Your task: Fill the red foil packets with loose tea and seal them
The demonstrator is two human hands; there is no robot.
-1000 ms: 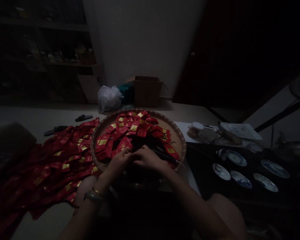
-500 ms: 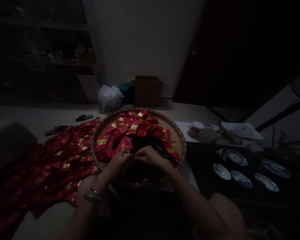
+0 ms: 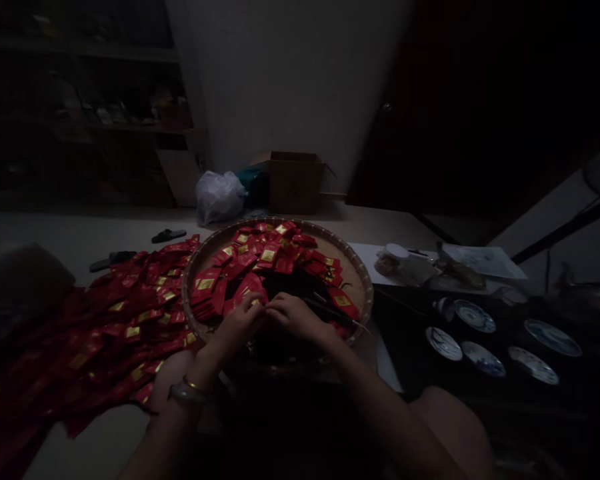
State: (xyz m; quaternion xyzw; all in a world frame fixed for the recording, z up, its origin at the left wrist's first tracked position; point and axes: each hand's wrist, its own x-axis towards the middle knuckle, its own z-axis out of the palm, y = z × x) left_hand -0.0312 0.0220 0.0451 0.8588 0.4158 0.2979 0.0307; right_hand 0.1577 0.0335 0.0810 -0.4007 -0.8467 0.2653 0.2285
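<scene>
1. The left hand [image 3: 236,327] and the right hand [image 3: 295,317] sit low over a round woven bamboo tray [image 3: 355,287], curled inward with the fingers [image 3: 257,303] nearly meeting; the space between them is too dark to show whether they hold anything
2. Red sachets [image 3: 245,267] with gold labels lie overlapping across the far half of the tray, some touching the left hand's fingers, and a dark mass fills the tray just beyond the hands
3. A slim black tool [image 3: 333,312], too dim to name, lies just beside the right hand, its tip reaching the tray's rim
4. More of the sachets spread in a broad layer [image 3: 125,333] on the pale surface [image 3: 80,227], against the tray's left side
5. A pale bangle [image 3: 186,393] and a thin gold bracelet [image 3: 195,385] circle the left wrist
6. Farther back stand a cardboard box [image 3: 295,183] and a white plastic bag [image 3: 219,198], with a black slipper [image 3: 169,236] nearby
7. To the right are blue-and-white saucers [image 3: 475,316], a jar with a white lid [image 3: 395,257] and a sheet of paper [image 3: 483,261]
</scene>
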